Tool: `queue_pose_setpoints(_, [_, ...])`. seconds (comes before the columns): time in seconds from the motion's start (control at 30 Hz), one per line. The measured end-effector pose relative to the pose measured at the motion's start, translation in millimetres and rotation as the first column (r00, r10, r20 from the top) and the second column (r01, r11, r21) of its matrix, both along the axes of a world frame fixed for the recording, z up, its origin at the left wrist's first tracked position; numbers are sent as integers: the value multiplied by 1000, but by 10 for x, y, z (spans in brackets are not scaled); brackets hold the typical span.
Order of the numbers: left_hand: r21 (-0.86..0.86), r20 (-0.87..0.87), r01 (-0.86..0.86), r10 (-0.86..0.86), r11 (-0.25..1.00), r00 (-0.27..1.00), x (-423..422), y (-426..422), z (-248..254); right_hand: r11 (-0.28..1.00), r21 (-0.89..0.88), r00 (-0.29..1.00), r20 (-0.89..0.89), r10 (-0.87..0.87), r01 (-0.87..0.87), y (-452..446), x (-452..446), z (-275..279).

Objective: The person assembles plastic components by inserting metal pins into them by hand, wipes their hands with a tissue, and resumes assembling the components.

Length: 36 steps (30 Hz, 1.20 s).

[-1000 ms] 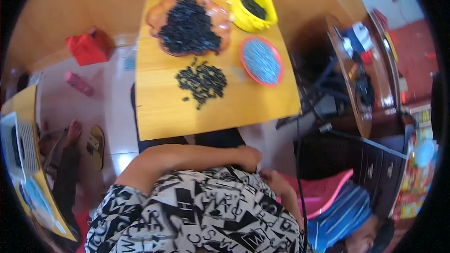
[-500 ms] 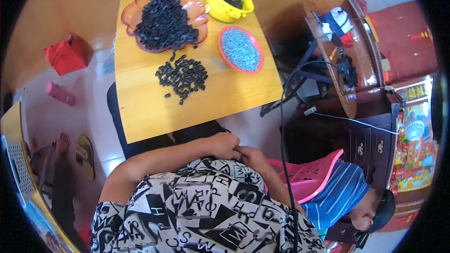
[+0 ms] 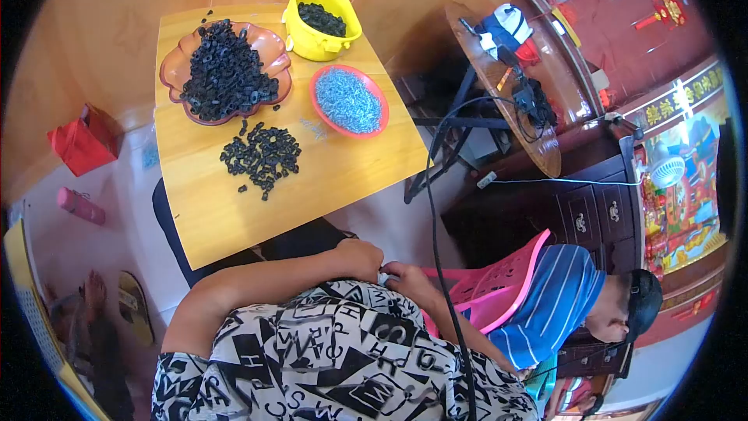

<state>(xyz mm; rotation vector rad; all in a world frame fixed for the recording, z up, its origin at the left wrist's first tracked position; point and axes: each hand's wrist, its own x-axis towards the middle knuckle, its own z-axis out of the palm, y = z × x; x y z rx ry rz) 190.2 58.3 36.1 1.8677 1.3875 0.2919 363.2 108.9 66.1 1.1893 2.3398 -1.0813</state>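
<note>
My left hand (image 3: 361, 259) is curled in front of my shirt, past the table's near edge. Beside it, nearly touching, my right hand (image 3: 409, 284) has its fingers closed near a small pale bit that I cannot make out. On the wooden table (image 3: 319, 195) lies a loose pile of small black parts (image 3: 261, 157). More black parts (image 3: 226, 70) heap up in an orange-brown scalloped tray (image 3: 175, 70). A red oval dish (image 3: 382, 113) holds many thin silvery pieces (image 3: 347, 101), with a few lying beside it.
A yellow tub (image 3: 323, 47) with black parts stands at the table's far corner. A black cable (image 3: 438, 242) hangs down through the view. A person in a blue striped shirt (image 3: 545, 312) sits behind a pink chair (image 3: 499, 288). A red bag (image 3: 84, 140) stands at left.
The view has turned, so the table and its things sit further left and lower. My hands remain together by my shirt; a small pale bit now shows between them.
</note>
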Motion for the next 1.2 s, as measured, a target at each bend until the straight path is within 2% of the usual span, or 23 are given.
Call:
queue_pose_setpoints(0.1, [80,-19,-42,43,996,999,25,-17,18,993,-32,991,-73,109,-111,55,133,-122])
queue_pose_setpoints(0.2, [227,20,-149,148,962,989,60,-93,54,980,40,961,-189,201,-197,56,112,-89])
queue_pose_setpoints(0.23, [276,78,-202,187,940,979,74,-104,57,946,228,947,-166,273,-233,25,71,-61])
queue_pose_setpoints(0.3, [357,203,-314,255,880,945,100,-141,77,774,564,915,-75,395,-288,-71,-74,-10])
queue_pose_setpoints(0.4, [274,217,-354,301,894,929,78,-140,26,661,730,956,-36,290,-173,-109,-127,-234])
queue_pose_setpoints(0.5, [211,230,-365,317,907,920,47,-149,-39,725,656,977,161,140,-212,-99,-153,-352])
queue_pose_setpoints(0.6, [249,227,-401,349,882,909,15,-138,-45,747,658,983,-60,173,-92,58,3,-750])
queue_pose_setpoints(0.7, [278,307,-458,373,844,875,4,-141,-109,817,556,987,33,160,-151,120,89,-869])
queue_pose_setpoints(0.83, [299,393,-453,324,840,861,-29,-164,-148,913,400,988,-91,125,-79,-87,27,-504])
queue_pose_setpoints(0.97, [394,484,-499,288,772,827,-17,-183,-175,1000,-6,965,-264,-11,10,-81,-51,-340])
queue_pose_setpoints(1.0, [430,495,-511,279,744,823,-37,-183,-132,985,-166,946,-310,-92,41,-39,-85,-367])
queue_pose_setpoints(1.07, [394,604,-631,329,668,725,-100,-211,-18,871,-481,882,-361,-304,103,8,-152,-422])
queue_pose_setpoints(1.13, [347,708,-721,337,600,621,-143,-210,8,728,-675,807,-360,-468,120,31,-216,-470])
queue_pose_setpoints(1.2, [343,682,-711,358,614,638,-167,-221,-15,642,-758,766,-344,-543,114,42,-243,-506])
